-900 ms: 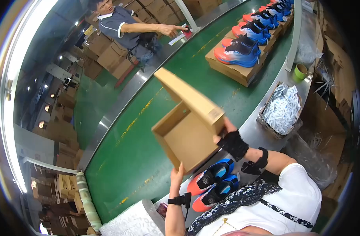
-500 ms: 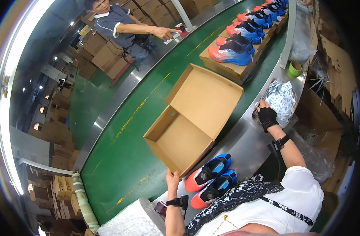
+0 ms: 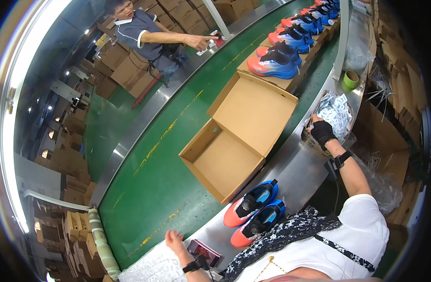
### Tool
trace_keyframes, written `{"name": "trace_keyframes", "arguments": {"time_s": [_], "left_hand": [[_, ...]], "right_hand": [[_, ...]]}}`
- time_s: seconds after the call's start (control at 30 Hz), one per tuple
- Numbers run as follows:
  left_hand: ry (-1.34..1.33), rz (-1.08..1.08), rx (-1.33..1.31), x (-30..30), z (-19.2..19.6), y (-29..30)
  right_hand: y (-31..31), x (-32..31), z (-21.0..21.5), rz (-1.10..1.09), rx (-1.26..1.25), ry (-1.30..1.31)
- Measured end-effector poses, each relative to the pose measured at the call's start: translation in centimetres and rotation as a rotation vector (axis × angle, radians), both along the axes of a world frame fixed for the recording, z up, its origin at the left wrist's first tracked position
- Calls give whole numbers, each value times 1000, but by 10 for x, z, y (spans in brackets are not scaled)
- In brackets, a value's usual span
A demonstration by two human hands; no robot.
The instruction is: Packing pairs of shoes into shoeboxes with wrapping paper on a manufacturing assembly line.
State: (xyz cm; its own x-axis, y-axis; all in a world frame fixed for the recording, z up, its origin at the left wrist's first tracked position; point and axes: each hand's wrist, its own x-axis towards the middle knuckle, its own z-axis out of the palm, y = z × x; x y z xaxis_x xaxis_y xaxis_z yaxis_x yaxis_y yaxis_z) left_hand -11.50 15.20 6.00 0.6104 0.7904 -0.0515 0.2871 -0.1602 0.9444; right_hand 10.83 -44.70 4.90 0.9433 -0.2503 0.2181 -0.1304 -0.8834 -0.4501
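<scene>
My left hand (image 3: 174,240) is empty, its fingers spread above the edge of a stack of white patterned paper (image 3: 152,263). My right hand (image 3: 322,131), in a black fingerless glove, is at the near left rim of a basket filled with small white packets (image 3: 334,113). Its fingers are curled, and what they grip, if anything, is hidden. An empty brown shoebox (image 3: 225,162) stands on the green belt with its lid flipped back. A pair of red and blue shoes (image 3: 254,214) sits on the metal ledge directly in front of me.
Several similar shoes (image 3: 274,61) stand on closed boxes farther up the green conveyor belt (image 3: 154,164). A green tape roll (image 3: 350,81) lies beyond the basket, beside a metal post. Across the belt a person (image 3: 152,40) points an arm. A small dark printed box (image 3: 203,252) lies by my left wrist.
My left hand has let go of the shoebox and moved left to the white paper. The shoebox now sits slightly farther right. My right hand stays at the basket.
</scene>
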Motion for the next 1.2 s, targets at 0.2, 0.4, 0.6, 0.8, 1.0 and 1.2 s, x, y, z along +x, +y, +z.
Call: {"name": "trace_keyframes", "arguments": {"time_s": [0.2,0.4,0.6,0.8,1.0,1.2], "left_hand": [[341,411,791,-163,-52,138],[936,279,349,-254,-109,154],[839,310,1013,-182,-35,57],[556,280,643,-179,-3,69],[253,634,848,-127,117,39],[-260,-39,300,47,139,-82]], "right_hand": [[-19,8,-15,37,-75,82],[-7,-3,16,-103,-164,-191],[35,6,70,279,804,-189],[134,43,93,492,947,260],[191,50,79,870,398,307],[258,-21,91,1527,436,158]]}}
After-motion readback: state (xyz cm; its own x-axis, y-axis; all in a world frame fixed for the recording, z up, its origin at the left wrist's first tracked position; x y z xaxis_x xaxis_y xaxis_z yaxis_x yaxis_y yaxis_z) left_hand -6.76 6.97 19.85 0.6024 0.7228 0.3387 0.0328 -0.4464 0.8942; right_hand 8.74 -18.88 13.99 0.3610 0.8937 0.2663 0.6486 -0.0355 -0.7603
